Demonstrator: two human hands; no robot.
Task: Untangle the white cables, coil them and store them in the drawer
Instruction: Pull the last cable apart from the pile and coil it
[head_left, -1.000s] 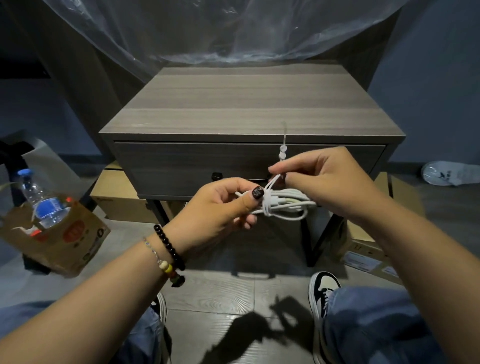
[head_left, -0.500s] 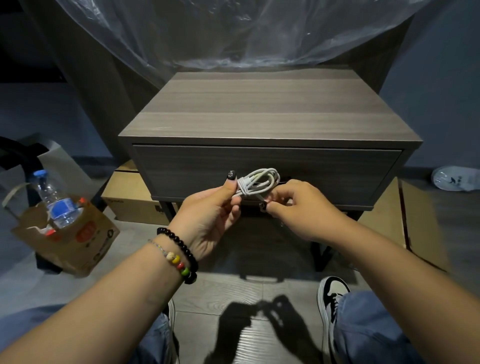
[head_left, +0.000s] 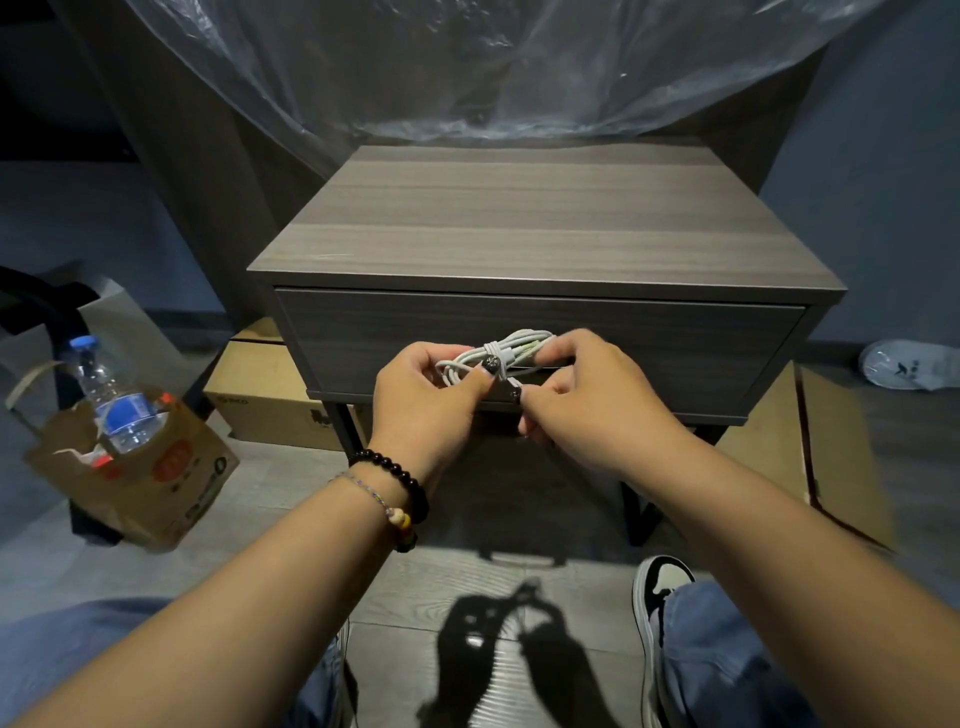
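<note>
A coiled white cable (head_left: 511, 351), wrapped round its middle, hangs in front of the closed drawer (head_left: 384, 343) of a grey wooden nightstand. My left hand (head_left: 423, 402) grips the coil's left end, thumb pressed on the wrap. My right hand (head_left: 587, 395) holds the coil's right end, and its thumb and forefinger pinch the cable's plug end just below the coil. The drawer's handle is hidden behind my hands.
The nightstand top (head_left: 540, 223) is bare, with plastic sheeting (head_left: 467, 67) hanging behind it. A paper bag (head_left: 130, 467) holding a water bottle (head_left: 111, 400) stands on the floor at left. Cardboard boxes (head_left: 260, 405) lie beneath and at the right. My knees and a shoe (head_left: 657, 592) are below.
The cable's loose end, earlier pulled up by my right hand, is now wrapped round the coil. Both hands have moved up to the drawer front, and my right hand now holds the coil's right end.
</note>
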